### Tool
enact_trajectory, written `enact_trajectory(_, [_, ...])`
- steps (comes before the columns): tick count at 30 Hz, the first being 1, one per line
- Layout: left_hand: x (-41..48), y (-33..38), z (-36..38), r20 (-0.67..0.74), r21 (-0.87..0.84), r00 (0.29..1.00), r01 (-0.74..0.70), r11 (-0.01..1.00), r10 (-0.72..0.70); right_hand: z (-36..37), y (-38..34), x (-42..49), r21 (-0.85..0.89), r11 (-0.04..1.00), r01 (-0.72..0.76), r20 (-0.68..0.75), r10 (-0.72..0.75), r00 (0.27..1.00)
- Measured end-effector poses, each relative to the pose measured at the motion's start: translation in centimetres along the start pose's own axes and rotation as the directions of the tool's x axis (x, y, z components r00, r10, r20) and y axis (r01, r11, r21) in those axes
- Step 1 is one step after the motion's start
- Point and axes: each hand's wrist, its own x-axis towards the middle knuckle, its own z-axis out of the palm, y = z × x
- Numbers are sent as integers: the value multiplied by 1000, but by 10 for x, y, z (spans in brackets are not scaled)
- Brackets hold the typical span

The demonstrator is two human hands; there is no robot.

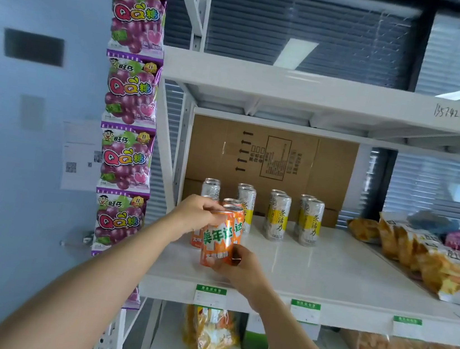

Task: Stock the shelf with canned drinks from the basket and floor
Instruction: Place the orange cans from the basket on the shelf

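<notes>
An orange drink can (220, 240) stands near the front left of the white shelf (326, 278). My left hand (197, 214) grips its top rim from the left. My right hand (239, 269) holds its lower part from the front right. More orange cans (239, 219) stand directly behind it, partly hidden. Farther back, tall white-and-yellow cans (278, 217) stand in rows, with another pair (311, 221) to their right.
A cardboard box (272, 156) leans at the back of the shelf. Snack bags (428, 259) lie at the shelf's right. A strip of purple candy packs (130, 102) hangs on the left upright. Price tags (210, 296) line the front edge. More snacks fill the shelf below (208, 332).
</notes>
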Motion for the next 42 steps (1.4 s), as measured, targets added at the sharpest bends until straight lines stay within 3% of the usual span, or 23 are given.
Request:
enact_trajectory(7, [1, -15, -2, -13, 77, 999, -39, 996, 41, 12, 10, 26, -289, 957, 18, -21, -25, 999])
enact_trajectory(9, [4, -16, -9, 18, 130, 998, -61, 990, 60, 10, 11, 30, -259, 965, 26, -20, -32, 999])
enact_trajectory(12, [8, -12, -20, 62, 208, 995, -88, 974, 77, 5, 11, 33, -80, 997, 23, -17, -24, 1000])
enact_trajectory(17, [13, -7, -31, 89, 341, 989, -138, 930, 114, 8, 16, 39, -55, 998, 41, -18, -42, 999])
enact_trajectory(25, [28, -8, -39, 117, 494, 986, -159, 855, 115, 34, 23, 56, -185, 982, 39, -160, -69, 985])
enact_trajectory(32, [40, -20, -40, 110, 503, 985, -173, 847, 136, 47, 23, 59, -297, 952, 79, -236, -153, 960])
enact_trajectory(42, [48, -22, -40, 121, 499, 981, -190, 846, 149, 47, 27, 65, -244, 968, 54, -266, -120, 956])
